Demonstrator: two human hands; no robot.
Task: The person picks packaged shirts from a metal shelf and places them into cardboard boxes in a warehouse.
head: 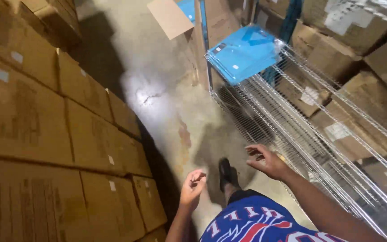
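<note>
Blue flat packages (243, 53) top the wire rack (319, 148); left hand (192, 188) and right hand (267, 161) seemingly loose-fingered, empty.

place: looking like a warehouse aisle | cartons (45, 116) stacking up high on the left | wire rack (310, 134) holding bagged blue garments (245, 54) | more boxes (350, 58) sitting behind | concrete floor (166, 98) running between

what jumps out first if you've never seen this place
The bright blue packets stacked on the end of the wire rack, upper right, catch the eye first. Next, the wall of brown boxes filling the left. Below, the left hand and right hand hang empty over the concrete floor.
</note>
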